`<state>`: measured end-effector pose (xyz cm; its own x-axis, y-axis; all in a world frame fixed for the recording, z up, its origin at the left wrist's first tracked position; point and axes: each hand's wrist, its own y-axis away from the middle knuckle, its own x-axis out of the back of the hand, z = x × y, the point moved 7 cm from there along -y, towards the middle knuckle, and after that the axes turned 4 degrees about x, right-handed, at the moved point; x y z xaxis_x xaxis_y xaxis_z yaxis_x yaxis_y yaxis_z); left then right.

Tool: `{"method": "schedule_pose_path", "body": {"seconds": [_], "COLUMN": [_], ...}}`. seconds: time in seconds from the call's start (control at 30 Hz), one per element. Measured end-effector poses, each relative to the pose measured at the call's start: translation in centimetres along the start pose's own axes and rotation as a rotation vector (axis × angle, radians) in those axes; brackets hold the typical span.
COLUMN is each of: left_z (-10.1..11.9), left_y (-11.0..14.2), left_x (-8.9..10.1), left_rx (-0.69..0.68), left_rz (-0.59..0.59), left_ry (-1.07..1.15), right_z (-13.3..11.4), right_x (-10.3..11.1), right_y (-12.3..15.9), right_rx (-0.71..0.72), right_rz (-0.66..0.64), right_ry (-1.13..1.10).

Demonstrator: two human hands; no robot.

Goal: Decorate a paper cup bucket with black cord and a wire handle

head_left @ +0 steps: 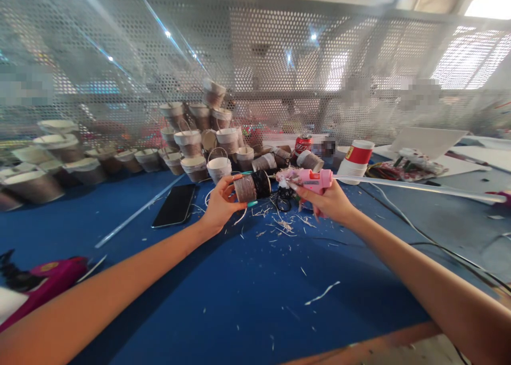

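My left hand [221,204] is closed around a small cup wrapped in cord [245,188], tilted on its side, brown at one end and black toward the other. My right hand [329,200] grips a pink glue gun [315,179], its nozzle end pointing left at the black part of the cup. Whether nozzle and cup touch, I cannot tell. A long clear glue stick [415,187] sticks out of the gun's back to the right. Black cord [284,199] lies tangled beneath the nozzle.
Several wrapped cups with handles [191,144] are stacked at the back, more [59,147] at left. A phone [174,205], a clear stick [138,212], a cola can [302,146], stacked paper cups [357,160], cables [423,237] and scraps [285,226] lie on the blue table [239,301].
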<state>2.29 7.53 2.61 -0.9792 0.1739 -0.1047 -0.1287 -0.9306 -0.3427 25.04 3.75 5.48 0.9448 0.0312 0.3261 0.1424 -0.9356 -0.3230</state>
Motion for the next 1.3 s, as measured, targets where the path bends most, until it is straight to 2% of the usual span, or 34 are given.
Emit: {"method": "schedule_pose_path", "body": {"seconds": [0.9, 1.3], "left_z": [-0.70, -0.74], "left_y": [-0.29, -0.32], "left_x": [0.91, 1.00], "left_rx": [0.040, 0.058], "left_rz": [0.077, 0.096], "left_ry": [0.041, 0.055], "right_z": [0.17, 0.12], "right_x": [-0.15, -0.63], "right_y": [0.05, 0.11], "right_rx": [-0.012, -0.045], "right_rz": [-0.022, -0.075], "right_ry": [0.049, 0.064]}}
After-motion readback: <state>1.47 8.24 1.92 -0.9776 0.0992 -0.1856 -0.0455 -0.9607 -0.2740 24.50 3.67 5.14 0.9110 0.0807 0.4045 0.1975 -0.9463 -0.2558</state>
